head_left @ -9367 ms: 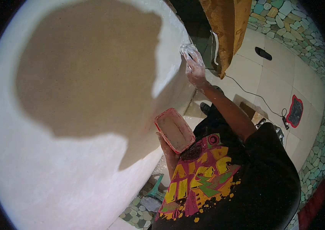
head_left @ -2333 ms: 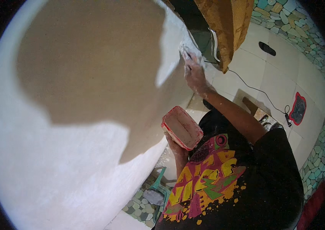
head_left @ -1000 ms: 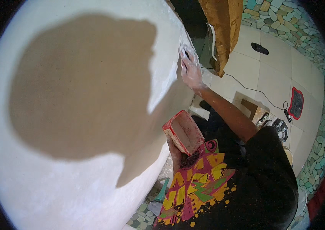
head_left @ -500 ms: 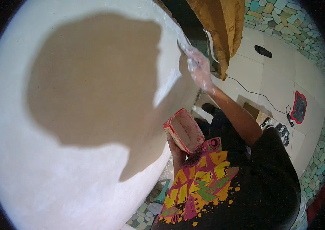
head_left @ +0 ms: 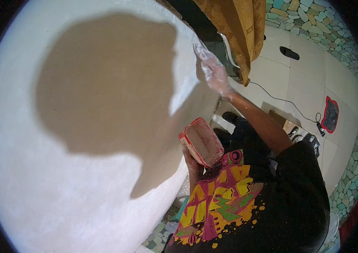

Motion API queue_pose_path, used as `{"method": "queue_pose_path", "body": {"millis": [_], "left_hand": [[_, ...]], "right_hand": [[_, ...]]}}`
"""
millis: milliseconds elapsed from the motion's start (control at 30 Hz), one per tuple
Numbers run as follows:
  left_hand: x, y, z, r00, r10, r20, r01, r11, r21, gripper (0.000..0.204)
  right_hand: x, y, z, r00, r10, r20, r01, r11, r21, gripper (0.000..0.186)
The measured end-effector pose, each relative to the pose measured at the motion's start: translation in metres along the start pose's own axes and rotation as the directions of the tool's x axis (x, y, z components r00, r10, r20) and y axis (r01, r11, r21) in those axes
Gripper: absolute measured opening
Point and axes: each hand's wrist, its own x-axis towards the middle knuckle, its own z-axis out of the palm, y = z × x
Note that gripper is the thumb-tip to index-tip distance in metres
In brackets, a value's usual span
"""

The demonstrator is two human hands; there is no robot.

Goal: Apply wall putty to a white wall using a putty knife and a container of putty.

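One tub [head_left: 203, 141] slants lengthwise toward lower R, approx.

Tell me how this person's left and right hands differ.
The right hand is up at the edge of the white wall; the left hand is lower. The left hand holds a red-rimmed tub; the right hand touches the wall. White smears coat the right hand; less shows on the left hand. Both are bare.

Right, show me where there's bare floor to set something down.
Bare pale tiles lie between the black oval object, the thin cable and the red-edged dark mat. It is crowded beside the right sleeve, where a brown block and dark clutter sit near the cable's end.
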Motion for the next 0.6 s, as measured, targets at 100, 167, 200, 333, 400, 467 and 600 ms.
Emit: {"method": "queue_pose_path", "body": {"millis": [100,167,200,333,400,467,600], "left_hand": [[-0.001,0.001,0.001,1.0,0.003,-0.001,-0.003,1.0,0.01,0.073],[-0.001,0.001,0.001,1.0,0.004,0.001,-0.004,1.0,0.016,0.073],[-0.001,0.001,0.003,1.0,0.0,0.005,0.0,1.0,0.02,0.073],[-0.002,0.003,0.002,1.0,0.0,-0.002,0.0,1.0,0.027,0.073],[-0.002,0.002,0.004,1.0,0.0,0.0,0.0,0.999,0.033,0.073],[-0.002,0.002,0.006,1.0,-0.003,0.007,0.003,0.999,0.042,0.073],[-0.003,0.003,0.003,1.0,0.01,-0.001,-0.01,0.999,0.044,0.073]], "right_hand": [[-0.029,0.006,-0.001,0.994,0.019,0.104,-0.022,0.999,0.031,0.047],[-0.044,0.015,-0.014,0.96,0.003,0.28,-0.008,1.0,0.017,0.045],[-0.047,0.022,-0.017,0.961,0.007,0.275,-0.011,1.0,0.012,0.045],[-0.021,0.014,-0.022,0.996,-0.016,0.088,-0.003,0.979,0.205,0.038],[0.003,0.002,-0.025,0.974,0.227,0.01,-0.207,0.867,0.453,0.037],[0.017,0.012,-0.027,0.974,0.213,0.076,-0.224,0.854,0.47,0.034],[0.005,-0.017,-0.018,0.969,0.241,0.054,-0.247,0.933,0.263,0.032]]}}
